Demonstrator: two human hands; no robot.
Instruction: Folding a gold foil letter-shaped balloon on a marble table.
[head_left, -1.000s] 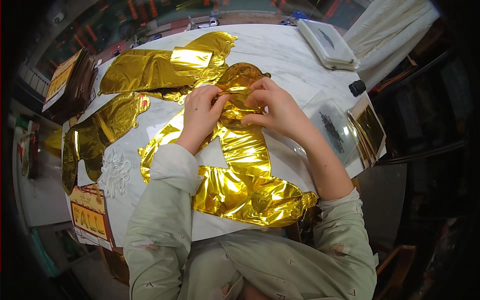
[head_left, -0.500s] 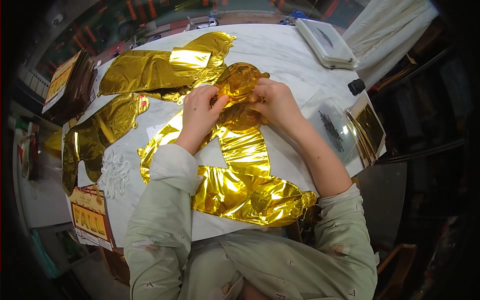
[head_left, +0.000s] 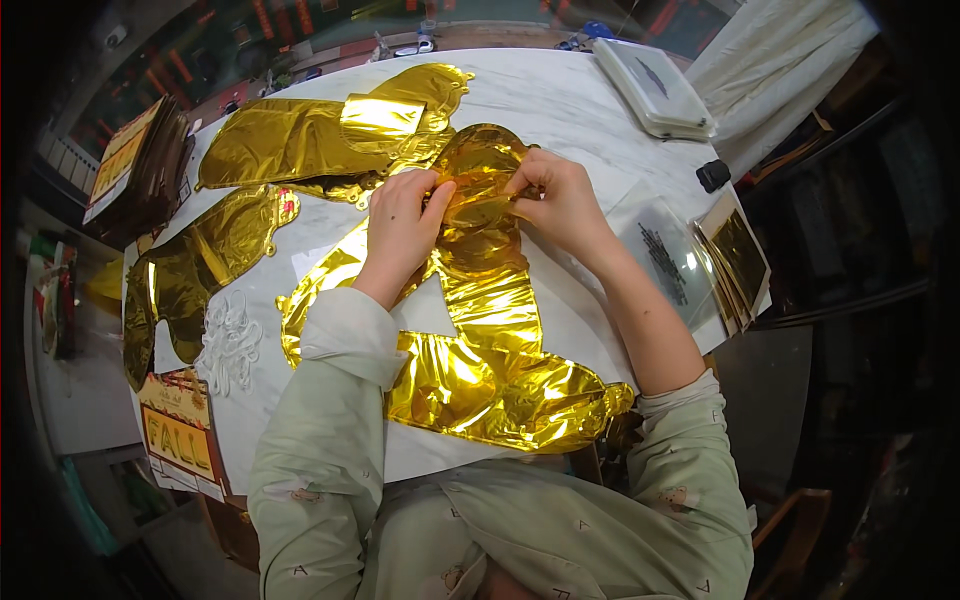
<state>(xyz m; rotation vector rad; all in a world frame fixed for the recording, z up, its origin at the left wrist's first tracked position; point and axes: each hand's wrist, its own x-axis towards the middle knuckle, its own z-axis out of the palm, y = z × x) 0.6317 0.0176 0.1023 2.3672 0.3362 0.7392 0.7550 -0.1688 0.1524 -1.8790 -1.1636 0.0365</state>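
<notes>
A large flat gold foil balloon [head_left: 490,300] lies across the middle of the table, its lower part reaching the near edge. At its upper part, my left hand [head_left: 403,222] pinches the foil between thumb and fingers. My right hand [head_left: 555,200] grips the same foil on the other side, thumb against the fingertips. Between the two hands the foil is creased. Beyond my left hand lie more flat gold foil balloons [head_left: 290,145], partly overlapping. Another gold foil balloon [head_left: 205,250] rests at the left.
White cords [head_left: 230,345] lie bundled on the left of the marble-patterned table [head_left: 540,85]. A printed pack [head_left: 180,430] sits at the near left, a stack of packs [head_left: 135,170] at the far left. Clear bags [head_left: 650,250], brown envelopes [head_left: 735,260] and a plastic case [head_left: 655,85] are at right.
The foil between my hands has been flattened out, and its upper and lower parts now look joined. My right hand has shifted slightly; my left hand has barely moved.
</notes>
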